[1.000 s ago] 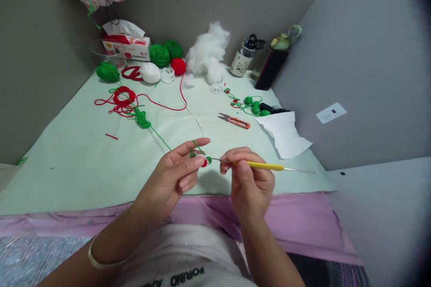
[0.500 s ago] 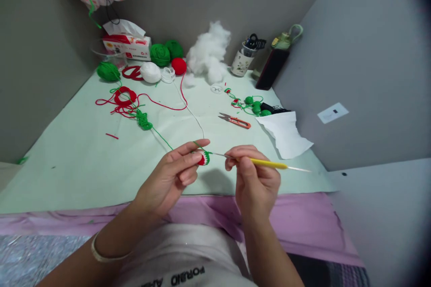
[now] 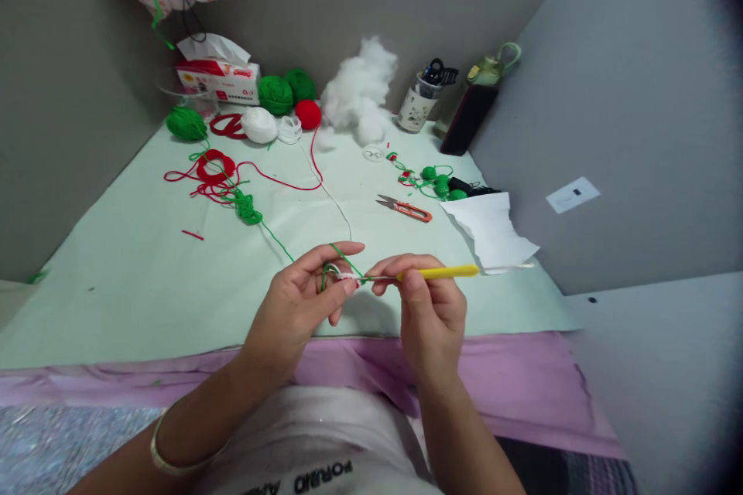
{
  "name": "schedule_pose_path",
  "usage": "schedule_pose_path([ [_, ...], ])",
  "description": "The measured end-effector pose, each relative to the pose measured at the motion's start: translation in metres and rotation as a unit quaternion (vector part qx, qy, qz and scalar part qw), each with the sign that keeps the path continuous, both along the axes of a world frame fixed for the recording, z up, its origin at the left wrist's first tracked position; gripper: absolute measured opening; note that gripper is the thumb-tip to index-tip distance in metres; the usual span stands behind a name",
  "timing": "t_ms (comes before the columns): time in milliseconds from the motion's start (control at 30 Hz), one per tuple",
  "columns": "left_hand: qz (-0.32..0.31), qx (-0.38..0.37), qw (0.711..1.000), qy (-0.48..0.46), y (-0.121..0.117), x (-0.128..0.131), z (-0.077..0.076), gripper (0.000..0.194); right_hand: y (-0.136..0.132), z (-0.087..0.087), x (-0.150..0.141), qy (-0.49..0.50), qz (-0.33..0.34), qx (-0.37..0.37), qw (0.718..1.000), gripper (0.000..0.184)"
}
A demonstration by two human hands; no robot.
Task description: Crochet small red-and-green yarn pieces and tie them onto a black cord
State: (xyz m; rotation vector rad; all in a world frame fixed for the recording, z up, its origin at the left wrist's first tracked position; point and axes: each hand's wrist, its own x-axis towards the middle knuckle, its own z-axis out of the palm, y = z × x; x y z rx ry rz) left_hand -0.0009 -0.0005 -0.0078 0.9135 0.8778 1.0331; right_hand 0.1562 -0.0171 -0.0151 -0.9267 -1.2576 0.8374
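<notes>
My left hand [image 3: 296,298] pinches a small crochet piece [image 3: 350,277] in red, white and green, partly hidden by the thumb and fingers. Green yarn [image 3: 277,240] runs from a tangled green bundle [image 3: 248,209] to this hand and passes over the raised index finger. In my right hand [image 3: 433,305] is a crochet hook [image 3: 446,272] with a yellow handle, gripped like a pen. Its metal shaft points left and its tip meets the edge of the crochet piece. White yarn [image 3: 337,201] trails from the back of the table down to the left hand.
Orange thread snips [image 3: 405,208] lie beyond the right hand, beside a white paper sheet [image 3: 492,230]. Yarn balls, including a red one [image 3: 308,114], line the back near white stuffing [image 3: 360,93]. A cup of tools [image 3: 419,102] and a dark phone [image 3: 469,120] stand at the right wall.
My right hand and the hook have moved left, closer to the left hand. The crochet piece has turned in my left fingers, so its white edge shows more and the red less.
</notes>
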Motion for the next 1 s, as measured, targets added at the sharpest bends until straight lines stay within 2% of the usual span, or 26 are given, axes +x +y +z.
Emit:
schedule_pose_path([
  [100,0.035,0.021,0.999,0.028,-0.004,0.003,-0.001,0.032,-0.005,0.0,-0.002,-0.138,-0.036,0.089,0.986,0.022],
  [200,0.059,0.018,0.998,0.012,-0.007,0.006,-0.001,0.036,-0.008,-0.006,-0.005,-0.286,-0.063,0.2,0.935,0.027],
  [300,0.017,-0.04,0.996,-0.072,-0.004,0.006,-0.001,0.045,-0.009,-0.013,-0.005,-0.375,-0.119,0.241,0.887,0.032],
  [333,-0.007,-0.072,0.992,-0.107,-0.003,0.005,0.0,0.045,-0.009,-0.013,-0.005,-0.377,-0.126,0.238,0.887,0.033],
  [367,-0.027,-0.103,0.985,-0.139,0.0,0.004,0.0,0.045,-0.009,-0.013,-0.004,-0.358,-0.124,0.225,0.898,0.032],
  [433,-0.044,-0.146,0.972,-0.179,0.004,0.001,0.002,0.041,-0.007,-0.009,-0.003,-0.262,-0.105,0.175,0.943,0.027],
  [500,-0.037,-0.144,0.972,-0.182,0.006,-0.001,0.004,0.039,-0.004,-0.004,-0.003,-0.126,-0.083,0.112,0.982,0.022],
  [600,-0.039,-0.108,0.983,-0.144,0.004,0.001,0.004,0.035,0.003,0.0,-0.006,-0.026,-0.037,0.066,0.997,0.019],
  [700,-0.026,-0.063,0.994,-0.089,0.001,0.005,0.002,0.035,0.003,-0.001,-0.008,-0.054,-0.033,0.063,0.996,0.019],
  [767,-0.007,-0.047,0.996,-0.073,-0.001,0.007,0.0,0.039,0.0,-0.004,-0.008,-0.129,-0.053,0.084,0.987,0.022],
  [833,-0.008,-0.067,0.993,-0.097,0.0,0.007,-0.001,0.041,-0.005,-0.006,-0.007,-0.233,-0.075,0.131,0.961,0.028],
  [900,-0.035,-0.117,0.982,-0.144,0.002,0.005,-0.001,0.04,-0.007,-0.007,-0.004,-0.29,-0.083,0.168,0.939,0.034],
  [933,-0.048,-0.14,0.975,-0.165,0.004,0.004,-0.001,0.038,-0.007,-0.006,-0.003,-0.279,-0.089,0.17,0.941,0.033],
  [1000,-0.057,-0.161,0.967,-0.189,0.006,0.001,0.0,0.033,-0.005,-0.003,-0.002,-0.194,-0.099,0.138,0.966,0.026],
])
